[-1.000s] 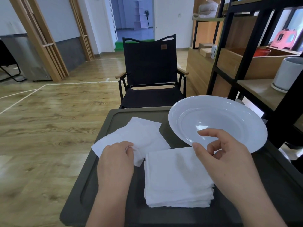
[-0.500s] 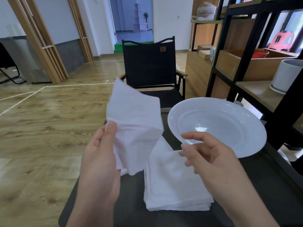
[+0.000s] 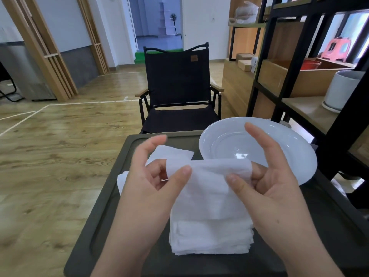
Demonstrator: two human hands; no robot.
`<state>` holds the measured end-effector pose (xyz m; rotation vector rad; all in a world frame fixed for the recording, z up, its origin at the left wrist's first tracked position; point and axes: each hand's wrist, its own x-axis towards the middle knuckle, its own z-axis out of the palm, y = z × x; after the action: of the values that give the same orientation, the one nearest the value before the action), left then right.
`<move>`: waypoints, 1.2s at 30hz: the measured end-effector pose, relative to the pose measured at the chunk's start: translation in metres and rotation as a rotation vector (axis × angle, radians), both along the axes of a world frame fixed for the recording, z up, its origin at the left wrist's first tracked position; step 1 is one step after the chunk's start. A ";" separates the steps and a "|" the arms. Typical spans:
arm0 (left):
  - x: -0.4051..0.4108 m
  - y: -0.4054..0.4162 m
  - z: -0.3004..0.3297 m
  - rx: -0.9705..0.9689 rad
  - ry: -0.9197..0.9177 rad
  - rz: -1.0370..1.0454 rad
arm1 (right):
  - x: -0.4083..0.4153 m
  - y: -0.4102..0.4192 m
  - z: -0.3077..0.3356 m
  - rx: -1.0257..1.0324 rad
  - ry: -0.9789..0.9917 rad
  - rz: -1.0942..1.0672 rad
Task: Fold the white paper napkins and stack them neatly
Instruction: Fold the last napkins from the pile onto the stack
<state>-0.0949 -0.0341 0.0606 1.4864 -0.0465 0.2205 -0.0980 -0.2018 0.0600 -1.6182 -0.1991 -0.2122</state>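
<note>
At the frame's centre we pinch 1 white paper napkin (image 3: 207,182) by its top fold, left hand (image 3: 151,188) and right hand (image 3: 273,188) at either end, long axis left-to-right, hanging directly above the napkin stack (image 3: 209,238).

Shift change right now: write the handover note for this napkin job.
Left hand: pinching the left end of the held napkin.
Right hand: pinching its right end.
The napkin hangs in the air above the stack of napkins on the dark tray. More loose napkins lie behind the left hand; white plate at the right.
Done: a stack is built.
Left: finish this fold, add it, do the loose ones.
</note>
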 end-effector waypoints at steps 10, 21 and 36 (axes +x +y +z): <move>0.004 0.006 -0.010 0.308 -0.147 0.091 | 0.001 -0.003 0.000 -0.059 -0.029 0.012; 0.002 0.009 -0.007 0.527 -0.215 0.103 | 0.007 -0.011 -0.012 -0.189 0.026 -0.019; -0.001 0.016 -0.001 0.386 0.257 -0.022 | 0.010 -0.023 -0.018 -0.202 0.285 -0.079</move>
<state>-0.0963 -0.0183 0.0598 1.8876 0.1074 -0.0015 -0.0876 -0.2246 0.0425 -1.8372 0.0647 -0.0201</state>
